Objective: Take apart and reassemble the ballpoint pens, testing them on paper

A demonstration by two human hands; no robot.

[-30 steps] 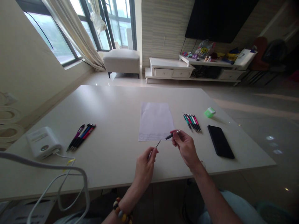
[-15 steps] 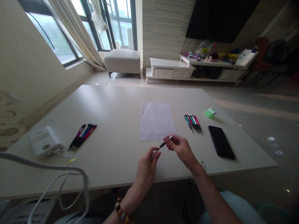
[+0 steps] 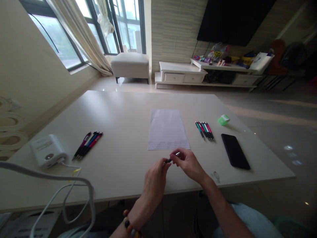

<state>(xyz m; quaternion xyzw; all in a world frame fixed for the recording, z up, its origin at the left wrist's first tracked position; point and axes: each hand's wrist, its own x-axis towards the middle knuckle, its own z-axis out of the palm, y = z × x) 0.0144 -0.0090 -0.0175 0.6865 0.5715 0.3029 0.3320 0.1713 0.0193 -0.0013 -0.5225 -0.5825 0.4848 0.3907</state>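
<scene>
Both hands meet over the near side of the table, just below a sheet of paper (image 3: 167, 127) with lines of writing along its near edge. Between them is a pen (image 3: 168, 161) with a dark body and a silver end, mostly covered by fingers. My left hand (image 3: 156, 175) is closed around its lower left part. The thumb and fingers of my right hand (image 3: 187, 162) pinch the other part, near the silver end. Right of the paper lies a row of several slim coloured pens (image 3: 204, 131).
A black phone (image 3: 235, 151) and a small green-and-white box (image 3: 224, 120) lie at the right of the white table (image 3: 119, 112). At left are several thicker pens (image 3: 87, 145) and a white device (image 3: 48, 151) with a cable (image 3: 84, 180) looping over the near edge.
My right hand has moved left and slightly down toward my left hand. The gap between them has narrowed, and less of the pen shows.
</scene>
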